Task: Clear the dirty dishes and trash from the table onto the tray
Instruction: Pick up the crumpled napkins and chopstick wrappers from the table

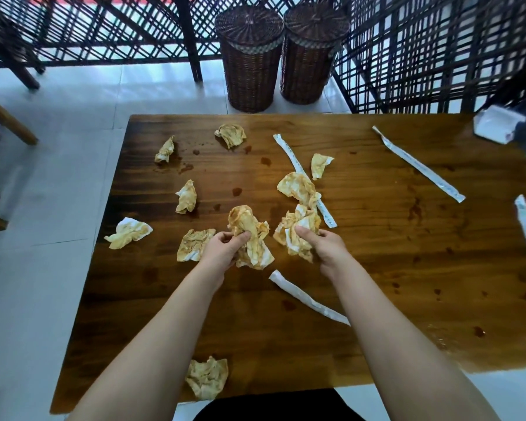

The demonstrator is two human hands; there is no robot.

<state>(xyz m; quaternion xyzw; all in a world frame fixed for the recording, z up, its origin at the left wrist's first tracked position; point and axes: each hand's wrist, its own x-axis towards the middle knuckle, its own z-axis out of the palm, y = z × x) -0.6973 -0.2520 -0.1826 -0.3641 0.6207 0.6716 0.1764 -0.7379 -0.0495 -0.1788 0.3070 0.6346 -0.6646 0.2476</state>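
Left hand (225, 249) is curled round an orange-stained crumpled paper napkin (251, 235), right hand (327, 246) round a second stained napkin wad (301, 229), both at ctr of brown wooden tabletop (392, 253). No tray in view. Loose stained napkins (186, 197) (7–12 o'clock) and long white paper wrappers (419, 165) (1–5 o'clock) remain uncollected; task judged early-stage.

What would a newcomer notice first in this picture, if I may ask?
First, the hands at mid-table: the left hand grips a stained napkin and the right hand grips a second stained napkin beside it. More crumpled napkins and long white paper sleeves lie scattered over the wooden table among dark spill marks. Two wicker baskets stand side by side beyond its far edge.
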